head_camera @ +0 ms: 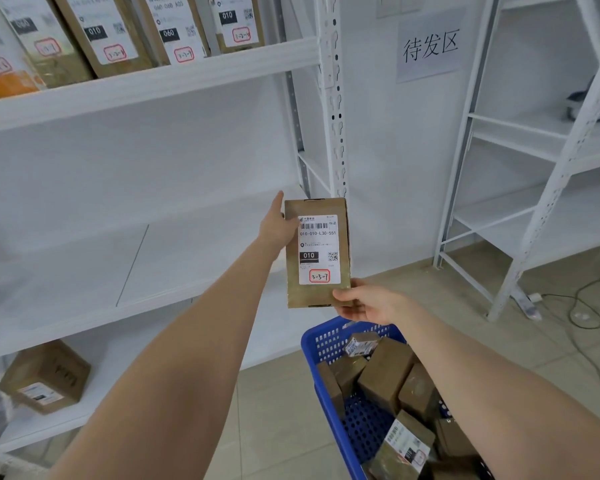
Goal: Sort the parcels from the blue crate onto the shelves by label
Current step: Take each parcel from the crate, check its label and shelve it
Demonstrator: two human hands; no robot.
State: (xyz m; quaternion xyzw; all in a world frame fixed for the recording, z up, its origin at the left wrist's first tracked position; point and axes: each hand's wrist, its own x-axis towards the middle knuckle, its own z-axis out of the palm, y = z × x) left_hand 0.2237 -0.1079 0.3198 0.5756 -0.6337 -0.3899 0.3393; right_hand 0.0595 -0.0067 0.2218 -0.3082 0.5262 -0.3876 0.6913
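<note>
Clearly the label check is in hand: the parcel (321, 251) is held upright before the middle shelf (187, 258), marked 010 and 3-3-7. The right hand (364, 303) pinches its lower right corner. The left hand (278, 226) meets its upper left edge, fingers hidden, so I cannot tell its grip. Next comes finding the matching shelf. Below, the blue crate (312, 344) holds many brown parcels (385, 372).

Two bare arms and two bare hands of one person

The left hand (278, 226) and the right hand (364, 303) are uncovered, and the wrists also. The left forearm (187, 341) and the right forearm (482, 375) are bare along all their visible length, down to the lower edge of the view, and look smooth; the nails are too small to tell.
</note>
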